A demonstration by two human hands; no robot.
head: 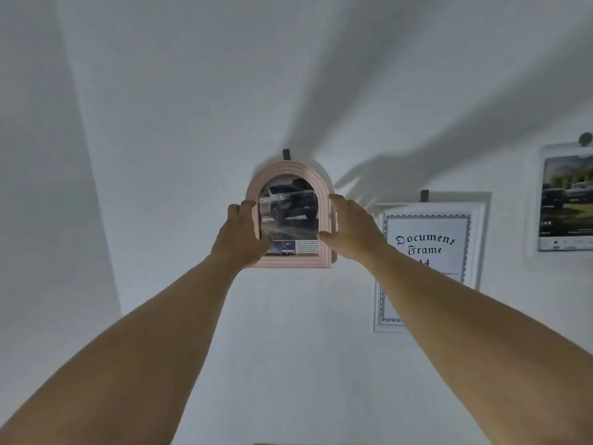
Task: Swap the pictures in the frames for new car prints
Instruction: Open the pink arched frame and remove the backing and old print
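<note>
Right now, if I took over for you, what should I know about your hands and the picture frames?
The left hand grips the left edge of the pink arched frame, held against the wall under its hook. The right hand is at its right edge, thumb on front; grip unclear.
Done: this frame shows a car print; so does the far-right frame.
Left: the white frame between them still holds its Document Frame A4 sheet. Swap that next.
</note>
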